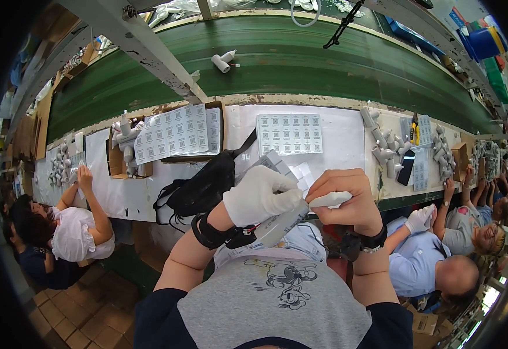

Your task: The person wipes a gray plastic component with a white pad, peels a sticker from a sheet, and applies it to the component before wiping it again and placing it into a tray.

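Observation:
My left hand [262, 198], in a white glove, is closed, its fingertips meeting those of my right hand in front of my chest. A pale printed label sheet [282, 225] hangs below the glove, gripped in it. My bare right hand [347, 198] is closed round a smooth white rounded piece [330, 200] whose full shape the fingers hide. Whatever small thing lies between the fingertips is too small to make out. Just beyond my hands, more pale sheets [274, 163] lie on the bench beside a black bag [204, 186].
A sheet of square-code labels [289, 134] lies on the white bench. At left, a cardboard box [114, 157] holds white plastic parts and label sheets [172, 134]. More white parts [384, 145], a phone [405, 167] and a cutter [415, 129] lie right. Co-workers sit both sides; a green conveyor [300, 64] runs behind.

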Tool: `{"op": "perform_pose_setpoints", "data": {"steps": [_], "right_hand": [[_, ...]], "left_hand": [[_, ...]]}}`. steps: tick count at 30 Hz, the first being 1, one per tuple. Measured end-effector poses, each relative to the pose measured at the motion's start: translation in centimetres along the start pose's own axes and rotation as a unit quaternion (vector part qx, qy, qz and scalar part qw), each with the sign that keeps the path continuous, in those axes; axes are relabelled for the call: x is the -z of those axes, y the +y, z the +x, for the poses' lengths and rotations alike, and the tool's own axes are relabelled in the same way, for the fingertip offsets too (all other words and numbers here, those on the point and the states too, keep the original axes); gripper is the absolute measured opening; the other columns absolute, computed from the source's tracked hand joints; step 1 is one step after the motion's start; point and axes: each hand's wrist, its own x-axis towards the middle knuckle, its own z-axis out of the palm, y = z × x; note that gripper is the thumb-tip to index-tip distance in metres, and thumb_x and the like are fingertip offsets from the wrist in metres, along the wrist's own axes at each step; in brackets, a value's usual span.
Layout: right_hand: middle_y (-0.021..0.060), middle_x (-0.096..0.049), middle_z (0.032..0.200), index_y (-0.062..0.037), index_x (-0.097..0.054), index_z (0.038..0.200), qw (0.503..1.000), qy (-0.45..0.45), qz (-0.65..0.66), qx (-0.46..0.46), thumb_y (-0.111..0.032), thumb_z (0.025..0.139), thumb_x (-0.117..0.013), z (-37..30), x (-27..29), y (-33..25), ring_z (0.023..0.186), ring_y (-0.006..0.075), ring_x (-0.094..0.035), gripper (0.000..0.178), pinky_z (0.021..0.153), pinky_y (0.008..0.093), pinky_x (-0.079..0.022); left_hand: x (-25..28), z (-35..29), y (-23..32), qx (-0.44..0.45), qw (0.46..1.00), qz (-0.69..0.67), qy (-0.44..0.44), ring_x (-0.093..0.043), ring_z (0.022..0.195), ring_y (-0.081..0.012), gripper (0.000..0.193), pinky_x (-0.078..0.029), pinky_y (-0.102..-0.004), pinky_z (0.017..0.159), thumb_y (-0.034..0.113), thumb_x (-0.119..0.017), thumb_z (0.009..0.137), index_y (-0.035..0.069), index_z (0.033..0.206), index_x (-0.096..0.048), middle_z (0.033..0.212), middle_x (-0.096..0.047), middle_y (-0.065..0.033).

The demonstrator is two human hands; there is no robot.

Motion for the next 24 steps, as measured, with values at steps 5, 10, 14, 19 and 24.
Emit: {"op": "perform_pose_setpoints", "data": {"steps": [5, 10, 14, 19, 24], "right_hand": [[0.006, -0.063, 0.068, -0.002, -0.065, 0.07, 1.0, -0.01, -0.001, -0.018, -0.001, 0.059, -0.065, 0.0, 0.0, 0.3, 0.061, 0.0127, -0.06, 0.011, 0.056, 0.0221, -0.045], [0.0045, -0.061, 0.063, -0.0015, -0.063, 0.07, 0.992, -0.034, 0.0, -0.122, -0.002, 0.061, -0.064, 0.3, 0.2, 0.0, 0.06, 0.009, -0.057, 0.009, 0.055, 0.0212, -0.043], [0.0019, -0.06, 0.062, -0.0014, -0.063, 0.07, 0.986, -0.055, -0.021, -0.159, -0.005, 0.066, -0.066, 0.7, 0.3, 1.1, 0.06, 0.0054, -0.054, 0.007, 0.053, 0.0207, -0.041], [0.0004, -0.06, 0.062, -0.0016, -0.064, 0.072, 0.976, -0.086, -0.021, -0.2, -0.008, 0.069, -0.067, 1.2, -0.1, 1.9, 0.06, 0.0048, -0.054, 0.008, 0.054, 0.0202, -0.042], [0.0004, -0.061, 0.064, -0.0009, -0.064, 0.074, 0.967, -0.035, 0.035, -0.249, -0.006, 0.069, -0.066, 0.7, -0.2, 1.6, 0.062, 0.0055, -0.055, 0.007, 0.057, 0.0197, -0.043]], "left_hand": [[0.1, -0.3, 0.9, 0.022, 0.997, 0.075, 0.013, -0.053, 0.052, -0.0135, 0.048, -0.043, -0.0263, 0.052, 0.048, -0.058, 0.078, 0.001, 0.066, -0.063, 0.055, -0.056, -0.0097], [0.1, -0.3, 1.8, -0.002, 0.97, 0.24, 0.028, -0.057, 0.051, -0.0207, 0.048, -0.044, -0.0287, 0.05, 0.05, -0.058, 0.076, 0.004, 0.067, -0.065, 0.054, -0.057, -0.0094], [-0.3, -0.2, 1.6, -0.098, 0.931, 0.343, 0.072, -0.05, 0.047, -0.0283, 0.054, -0.039, -0.0315, 0.047, 0.054, -0.052, 0.076, 0.004, 0.058, -0.059, 0.051, -0.051, -0.0117], [-0.4, 0.1, 0.0, -0.094, 0.926, 0.355, 0.083, -0.052, 0.047, -0.0255, 0.052, -0.04, -0.0311, 0.046, 0.052, -0.049, 0.08, 0.006, 0.058, -0.06, 0.05, -0.052, -0.01], [-0.6, 0.0, -2.9, -0.021, 0.988, 0.1, 0.115, -0.055, 0.048, -0.0152, 0.062, -0.041, -0.0274, 0.047, 0.056, -0.04, 0.085, 0.002, 0.063, -0.062, 0.051, -0.055, -0.0073]]}}
